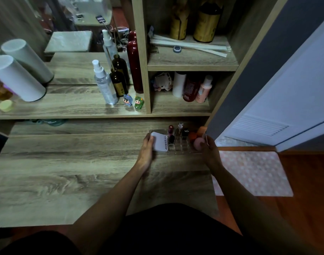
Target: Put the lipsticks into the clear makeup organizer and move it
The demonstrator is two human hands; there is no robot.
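The clear makeup organizer [179, 147] stands on the wooden desk [74, 172] at its far right, close to the shelf unit. Several lipsticks [170, 130] stand upright in its middle slots. A white compact [160, 144] fills its left part, and orange and pink sponges [198, 142] fill its right part. My left hand [146, 150] grips the organizer's left end. My right hand [210, 150] grips its right end. Whether the organizer rests on the desk or is lifted, I cannot tell.
A raised shelf [65, 107] behind the desk carries spray bottles [104, 85], dark bottles, two small figurines [133, 103] and white cylinders [16, 78]. Cubbies at the right hold more bottles [191, 87]. A pink dotted mat [253, 173] lies on the floor right of the desk.
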